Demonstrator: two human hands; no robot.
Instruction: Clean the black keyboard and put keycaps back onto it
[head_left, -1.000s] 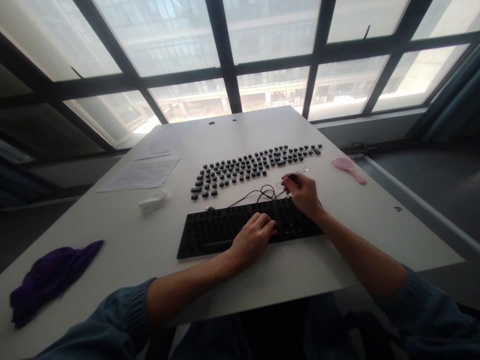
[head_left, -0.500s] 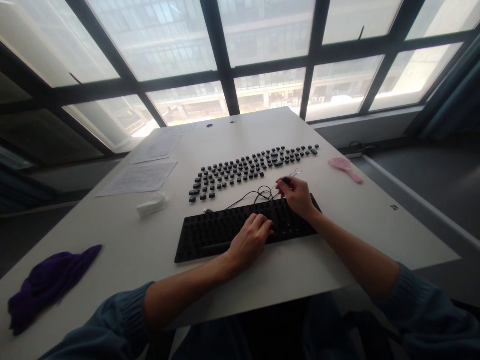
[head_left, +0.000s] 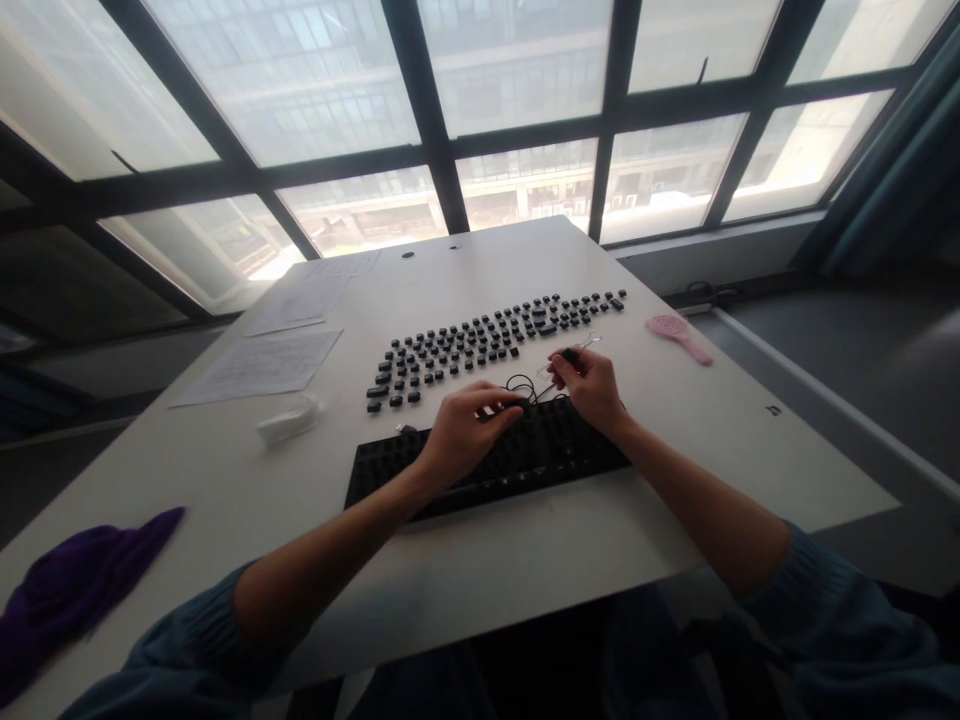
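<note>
A black keyboard [head_left: 525,455] lies along the near part of the white table, many of its caps off. My right hand [head_left: 589,385] is closed around a keycap puller [head_left: 590,341] with a dark grip and thin wire loops at its ends, held over the keyboard's back edge. Thumb and fingers of my left hand [head_left: 461,430] are pinched together above the keyboard; what sits at their tips is too small and dark to make out. Behind the keyboard, black keycaps [head_left: 480,338] stand in rows. The keyboard's coiled cable [head_left: 519,384] lies between them.
Paper sheets [head_left: 259,367] and a small white translucent packet [head_left: 289,422] are on the left. A purple cloth [head_left: 90,575] lies at the near left. A pink hairbrush [head_left: 679,336] rests by the right edge. Windows stand beyond the table [head_left: 555,560].
My left hand has risen off the keyboard and moved left and away from me, fingers now pinched. My right hand keeps the puller in nearly the same place. The view has shifted slightly.
</note>
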